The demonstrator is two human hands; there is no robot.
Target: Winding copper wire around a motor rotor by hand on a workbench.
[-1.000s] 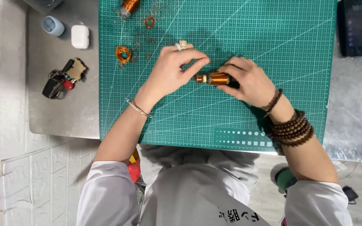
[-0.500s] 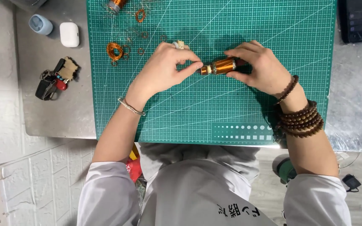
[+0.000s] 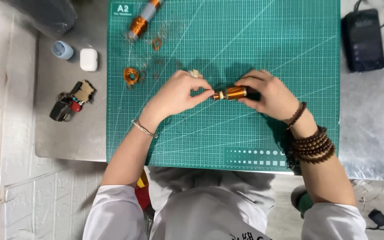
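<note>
Both hands meet over the green cutting mat (image 3: pixel 254 40). The right hand (image 3: pixel 270 94) grips a copper-wound coil (image 3: pixel 230 93) lying sideways, and the left hand (image 3: pixel 178 94) pinches its left end with thumb and fingertip. Further up the mat lie a second coil (image 3: pixel 141 23) and a small loop of copper wire (image 3: pixel 131 76) — well apart from the hands. A white earbud case (image 3: pixel 88 59) sits on the metal table (image 3: pixel 370 115).

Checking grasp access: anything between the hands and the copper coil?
Nothing visible. The right hand grips the coil at one end and the left hand pinches the other end, above the green mat.
</note>
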